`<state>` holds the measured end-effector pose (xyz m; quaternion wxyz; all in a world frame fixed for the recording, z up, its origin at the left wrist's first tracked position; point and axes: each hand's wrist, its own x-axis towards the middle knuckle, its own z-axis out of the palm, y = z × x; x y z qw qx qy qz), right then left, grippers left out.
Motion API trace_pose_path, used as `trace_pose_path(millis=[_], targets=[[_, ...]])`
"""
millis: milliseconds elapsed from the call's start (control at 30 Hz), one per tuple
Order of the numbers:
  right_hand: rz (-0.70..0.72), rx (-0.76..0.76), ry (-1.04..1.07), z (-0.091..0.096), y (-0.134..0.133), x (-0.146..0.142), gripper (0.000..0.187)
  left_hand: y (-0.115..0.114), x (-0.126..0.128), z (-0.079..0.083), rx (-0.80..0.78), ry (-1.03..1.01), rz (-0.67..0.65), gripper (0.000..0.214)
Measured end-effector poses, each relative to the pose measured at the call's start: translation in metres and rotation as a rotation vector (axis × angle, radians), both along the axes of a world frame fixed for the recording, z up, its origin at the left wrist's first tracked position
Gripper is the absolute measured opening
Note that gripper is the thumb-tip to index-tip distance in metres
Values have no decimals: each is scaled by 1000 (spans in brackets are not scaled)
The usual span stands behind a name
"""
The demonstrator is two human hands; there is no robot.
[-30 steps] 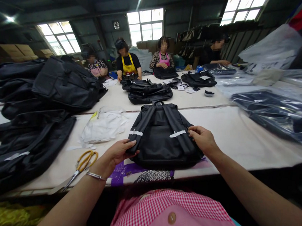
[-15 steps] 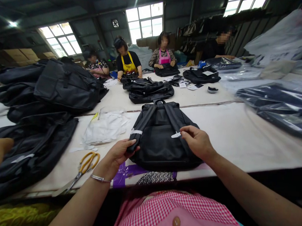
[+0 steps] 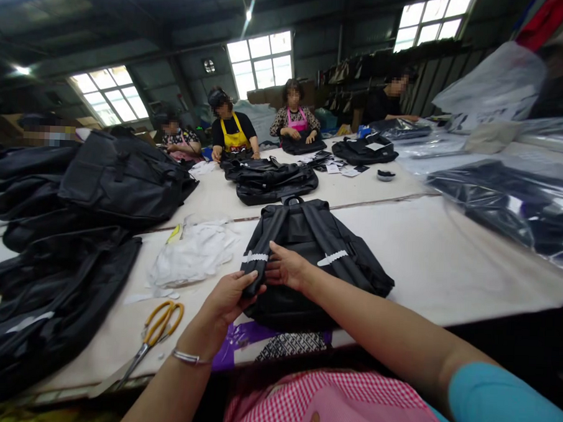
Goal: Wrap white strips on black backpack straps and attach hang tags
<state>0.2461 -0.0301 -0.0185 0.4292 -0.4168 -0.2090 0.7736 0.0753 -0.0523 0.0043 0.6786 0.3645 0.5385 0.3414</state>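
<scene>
A black backpack (image 3: 301,237) lies in front of me with its shoulder straps facing up. A white paper-like band (image 3: 255,258) wraps the left strap, and another white band (image 3: 333,258) crosses the right strap, its pointed tail sticking out to the left. My left hand (image 3: 228,297) is closed around the lower end of the left strap (image 3: 275,222), thumb on top. Beside that strap is my right hand (image 3: 288,267), thumb and fingers apart, fingertips at the strap's right edge close to the band. Part of the backpack is hidden under my right forearm.
Orange-handled scissors (image 3: 161,327) lie left of my left arm, near a clear bag of white strips (image 3: 193,254). Black bags pile up at left (image 3: 119,173). More backpacks (image 3: 276,183) lie ahead, where several co-workers sit. Plastic-wrapped bags (image 3: 501,196) lie at right.
My right hand has let go of the right strap's white band and moved left to the left strap. My left hand keeps its hold. The view has shifted slightly.
</scene>
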Motion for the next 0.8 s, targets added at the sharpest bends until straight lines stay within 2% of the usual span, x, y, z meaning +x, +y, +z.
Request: trace_pose_path(millis=[67,200,400,633,800], targets=[[24,-30,69,4,11,-13,35,-2,1,-1,21,8,-22,18],[-77,-79,90,8,23,-33,12,-7,0,-6,15,-18,-38,25],[-165,-78,64,-5,28,-43,11,-12,-13,-20,-63,-121,-54,22],[-282,-83,-32,-32,44,-48,7,-16,-10,-24,145,136,-13,24],[-274,-95,-105,-41,40,-49,6,-16,-11,-33,165,328,-63,17]])
